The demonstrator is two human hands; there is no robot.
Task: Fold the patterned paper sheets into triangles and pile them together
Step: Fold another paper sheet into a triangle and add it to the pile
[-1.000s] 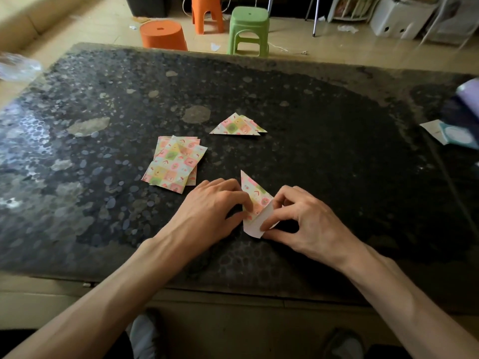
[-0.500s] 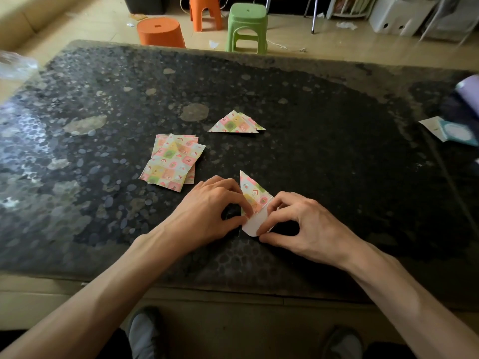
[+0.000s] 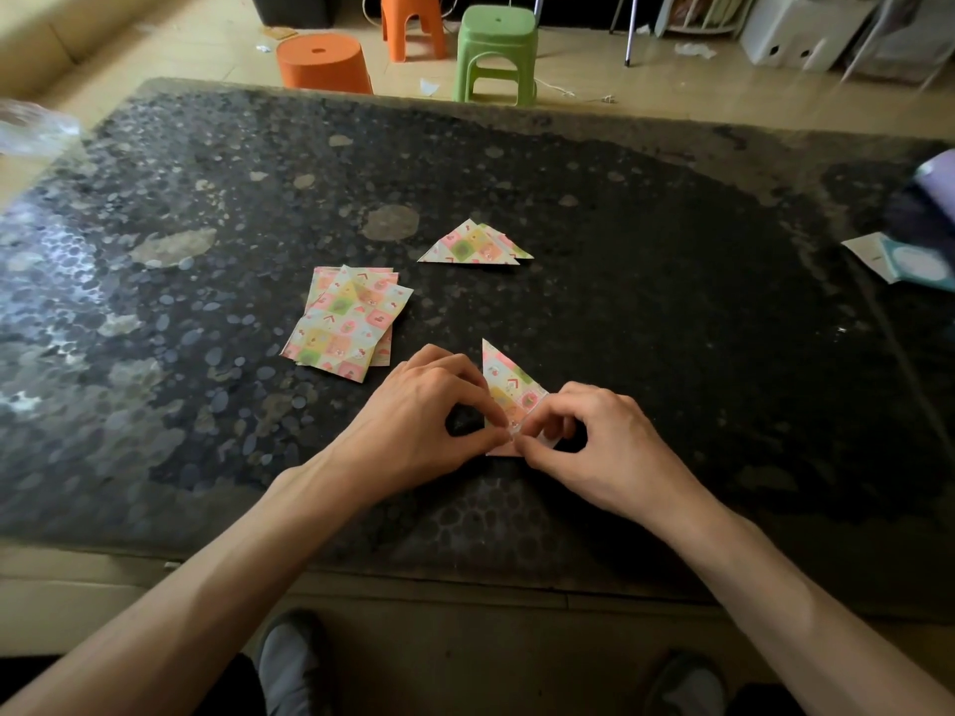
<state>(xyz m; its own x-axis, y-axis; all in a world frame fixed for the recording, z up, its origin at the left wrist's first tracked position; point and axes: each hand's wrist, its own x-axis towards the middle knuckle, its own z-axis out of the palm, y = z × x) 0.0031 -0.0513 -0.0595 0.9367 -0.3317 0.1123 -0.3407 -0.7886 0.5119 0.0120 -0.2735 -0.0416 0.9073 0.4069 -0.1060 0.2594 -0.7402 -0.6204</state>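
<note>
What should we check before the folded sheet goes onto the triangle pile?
1. Left hand and right hand both pinch the sheet at its near corner: ok.
2. Corners aligned, crease pressed: cannot tell, fingers cover them.
3. Triangle pile lies apart on the table, nothing on top: ok.
4. Stack of unfolded sheets lies off the path to the pile: ok.

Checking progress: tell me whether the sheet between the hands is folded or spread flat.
Folded: the sheet forms a triangle, patterned side up; the left hand and right hand pinch its near corner.
</note>
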